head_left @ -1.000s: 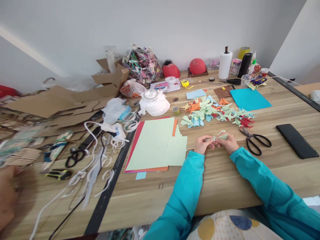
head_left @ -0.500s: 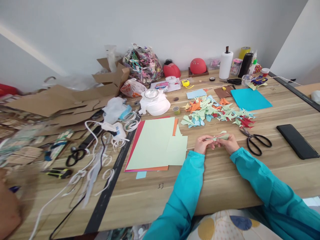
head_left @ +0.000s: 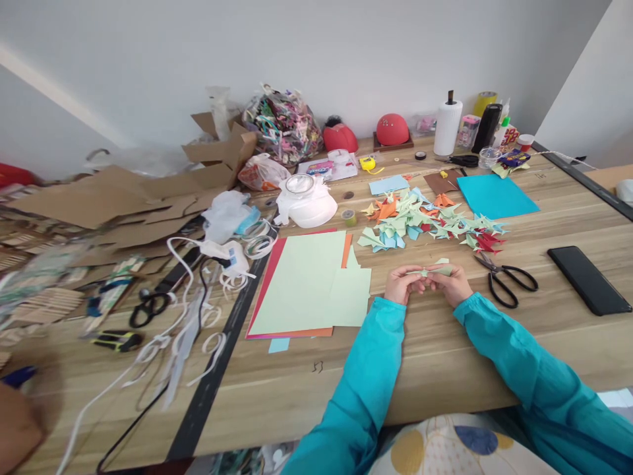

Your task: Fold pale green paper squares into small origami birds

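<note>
A small folded piece of pale green paper (head_left: 442, 269) is pinched between my two hands, low over the table. My left hand (head_left: 401, 285) closes on its left end, fingertips meeting those of my right hand (head_left: 452, 285), which grips the right part. The fingers hide much of the folds. Beyond the hands lies a heap of folded paper cranes (head_left: 403, 221) in green, orange, blue and red. To the left rests a stack of paper with a large pale green sheet (head_left: 299, 284) on top, and a smaller green sheet (head_left: 350, 300) overlaps its right side.
Black-handled scissors (head_left: 509, 280) and a black phone (head_left: 588, 279) lie right of my hands. A turquoise sheet (head_left: 497, 196) is farther back. White cords (head_left: 182, 290), a utility knife (head_left: 117, 340) and flattened cardboard (head_left: 109, 198) crowd the left. Another person's arm (head_left: 17, 422) shows at the left edge.
My fingers have shifted slightly on the green paper, and its right part looks a little flatter. At the left edge the other person's arm has moved slightly.
</note>
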Demonstrator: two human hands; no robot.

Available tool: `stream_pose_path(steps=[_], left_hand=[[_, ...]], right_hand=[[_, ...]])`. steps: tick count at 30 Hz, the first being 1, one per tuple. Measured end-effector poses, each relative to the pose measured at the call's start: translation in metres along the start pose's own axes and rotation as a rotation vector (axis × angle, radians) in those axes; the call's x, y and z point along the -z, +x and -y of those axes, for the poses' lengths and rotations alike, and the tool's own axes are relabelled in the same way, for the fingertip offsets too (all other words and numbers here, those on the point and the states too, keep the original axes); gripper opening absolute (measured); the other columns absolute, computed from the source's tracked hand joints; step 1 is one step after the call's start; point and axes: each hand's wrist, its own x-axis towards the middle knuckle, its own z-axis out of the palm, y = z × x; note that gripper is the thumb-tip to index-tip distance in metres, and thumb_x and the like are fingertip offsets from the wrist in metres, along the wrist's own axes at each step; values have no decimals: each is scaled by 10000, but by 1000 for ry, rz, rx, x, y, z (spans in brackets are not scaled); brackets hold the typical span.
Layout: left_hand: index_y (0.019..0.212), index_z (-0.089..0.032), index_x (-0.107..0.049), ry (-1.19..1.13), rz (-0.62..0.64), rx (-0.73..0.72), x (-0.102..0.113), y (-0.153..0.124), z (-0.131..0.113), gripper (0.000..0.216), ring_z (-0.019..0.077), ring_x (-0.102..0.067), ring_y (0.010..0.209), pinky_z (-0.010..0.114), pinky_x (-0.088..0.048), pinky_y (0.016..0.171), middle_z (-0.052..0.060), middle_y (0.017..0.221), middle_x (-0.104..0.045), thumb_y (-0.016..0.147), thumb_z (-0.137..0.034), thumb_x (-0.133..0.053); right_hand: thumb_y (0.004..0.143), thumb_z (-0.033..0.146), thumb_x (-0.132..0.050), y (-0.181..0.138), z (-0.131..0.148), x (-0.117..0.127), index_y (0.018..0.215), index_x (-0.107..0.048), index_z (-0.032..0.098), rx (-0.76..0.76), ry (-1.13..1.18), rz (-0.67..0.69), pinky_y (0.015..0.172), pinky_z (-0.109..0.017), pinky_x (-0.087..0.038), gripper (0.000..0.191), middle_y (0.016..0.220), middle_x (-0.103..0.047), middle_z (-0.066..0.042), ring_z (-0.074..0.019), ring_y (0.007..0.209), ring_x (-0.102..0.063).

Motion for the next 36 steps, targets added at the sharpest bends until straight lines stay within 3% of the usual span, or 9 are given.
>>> stream_pose_path(steps=[9, 15, 22, 36], left_hand=[[689, -93, -667, -22, 31, 0, -1, -2, -2, 213, 136, -569, 408, 237, -439, 382, 61, 590, -673, 521, -204, -739], [722, -95, -668, -32, 39, 18, 3, 0, -3, 238, 139, -573, 411, 243, -445, 387, 59, 584, -672, 529, -216, -739], [680, -96, -653, 6, 3, 23, 4, 0, -3, 202, 130, -541, 358, 233, -415, 348, 56, 554, -665, 511, -191, -712], [674, -107, -660, 37, 3, -5, 6, 1, -4, 203, 118, -527, 352, 226, -404, 347, 32, 509, -641, 506, -210, -709]], right_hand=[[567, 231, -757, 0, 4, -2, 677, -719, 169, -11, 34, -9, 405, -217, -400, 132, 568, -659, -30, -129, 502, -580], [608, 289, -743, 0, 2, 2, 852, -691, 174, -35, -41, 53, 424, -246, -423, 275, 591, -659, -10, -121, 447, -551], [592, 280, -754, 2, 3, 8, 748, -704, 166, 22, -134, 48, 444, -249, -425, 200, 528, -629, 5, -113, 434, -531], [571, 276, -752, 0, 9, 3, 779, -706, 145, -157, 37, 112, 442, -262, -450, 249, 620, -685, -40, -143, 457, -580]])
